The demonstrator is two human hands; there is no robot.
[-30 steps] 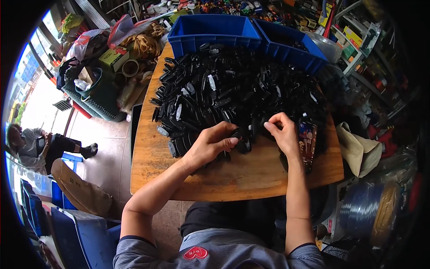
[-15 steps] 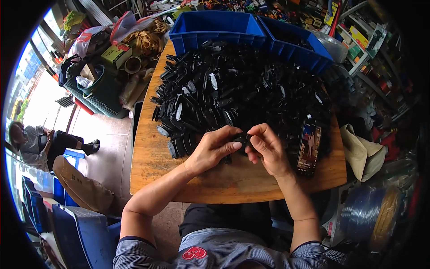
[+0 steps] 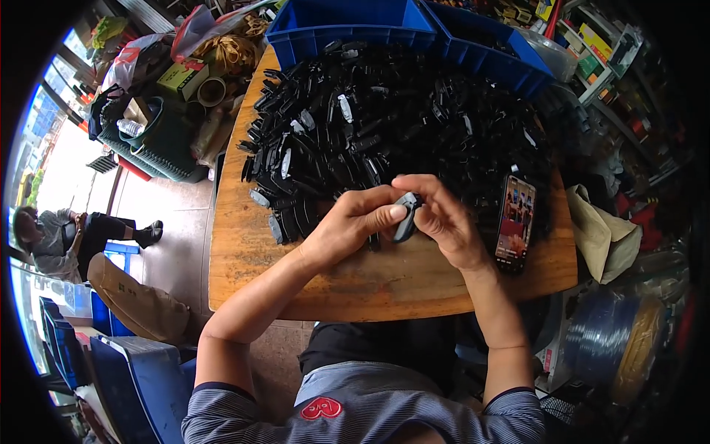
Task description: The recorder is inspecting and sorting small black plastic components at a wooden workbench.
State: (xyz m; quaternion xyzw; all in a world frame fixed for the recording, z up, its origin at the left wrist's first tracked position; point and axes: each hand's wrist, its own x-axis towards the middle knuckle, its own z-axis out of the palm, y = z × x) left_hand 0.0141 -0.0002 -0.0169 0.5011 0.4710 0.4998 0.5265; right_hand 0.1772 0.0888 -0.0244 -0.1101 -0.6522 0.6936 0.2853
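Observation:
My left hand (image 3: pixel 360 220) pinches a small dark grey, oblong plastic part (image 3: pixel 404 226) between thumb and fingers, above the near side of the wooden table. My right hand (image 3: pixel 449 226) curls around the part's upper end, index finger above and thumb beside it; its fingertips are slightly blurred. What the part is for cannot be made out. Just beyond both hands spreads a large heap of black plastic parts (image 3: pixel 355 137), a few showing pale grey faces.
Blue bins (image 3: pixel 347 37) stand behind the heap. A phone (image 3: pixel 515 222) with a lit screen lies at the right of the wooden table (image 3: pixel 251 277). Off its right edge are beige cloth (image 3: pixel 603 237) and a wrapped spool (image 3: pixel 603 344). A seated person (image 3: pixel 63 233) is far left.
The part has turned and its grey, longer side now shows below my left thumb. My right fingers have opened a little and shifted. The whole view has tilted slightly.

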